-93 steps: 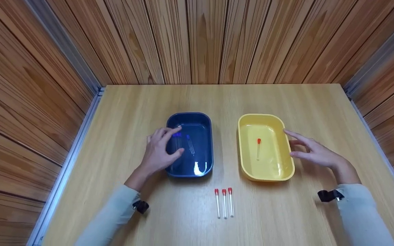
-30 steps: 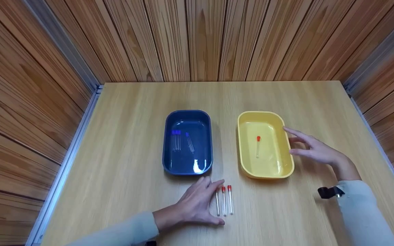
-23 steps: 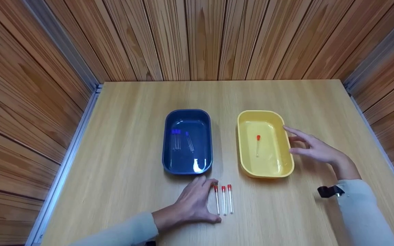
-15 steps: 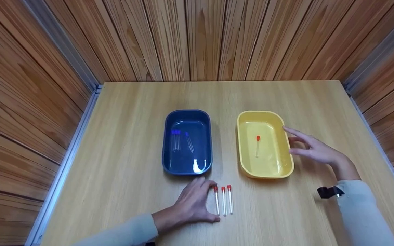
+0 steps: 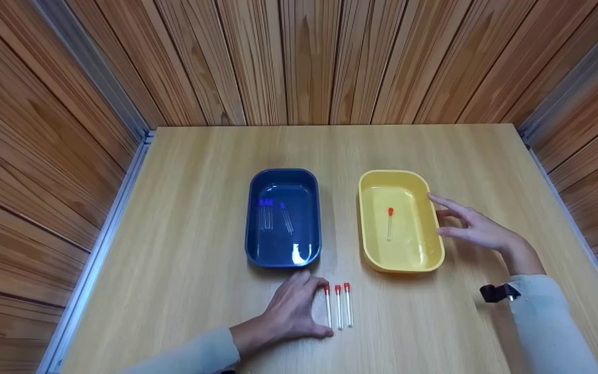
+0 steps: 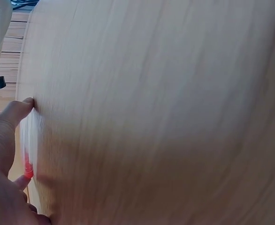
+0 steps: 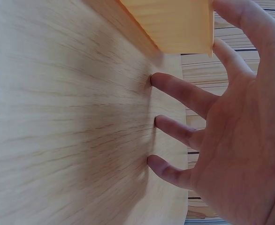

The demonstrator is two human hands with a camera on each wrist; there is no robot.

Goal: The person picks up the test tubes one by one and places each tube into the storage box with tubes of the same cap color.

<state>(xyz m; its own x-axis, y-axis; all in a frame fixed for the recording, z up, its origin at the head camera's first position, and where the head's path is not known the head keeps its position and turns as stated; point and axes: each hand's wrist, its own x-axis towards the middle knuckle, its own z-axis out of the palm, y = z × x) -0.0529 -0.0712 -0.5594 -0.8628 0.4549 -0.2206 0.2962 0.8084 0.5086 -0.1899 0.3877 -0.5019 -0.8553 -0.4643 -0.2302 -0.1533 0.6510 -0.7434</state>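
Three red-capped test tubes lie side by side on the table in the head view. My left hand (image 5: 296,306) pinches the leftmost test tube (image 5: 328,309) end to end, index finger at its red cap and thumb at its clear bottom. In the left wrist view that red cap (image 6: 28,169) meets the fingertip. Just right of it lie the middle test tube (image 5: 339,309) and the right test tube (image 5: 349,306). My right hand (image 5: 478,226) touches the right wall of the yellow tray (image 5: 438,244) with straight, spread fingers; in the right wrist view, three fingertips (image 7: 158,79) rest on the table.
A dark blue tray (image 5: 283,254) behind my left hand holds several purple-capped tubes (image 5: 266,214). One red-capped tube (image 5: 390,223) lies in the yellow tray. Wood-panelled walls (image 5: 309,62) border the table (image 5: 200,171) at the back and sides.
My left hand has come from over the blue tray down to the red-capped tubes, then drawn its index finger and thumb in on the leftmost one. The right hand stays at the yellow tray.
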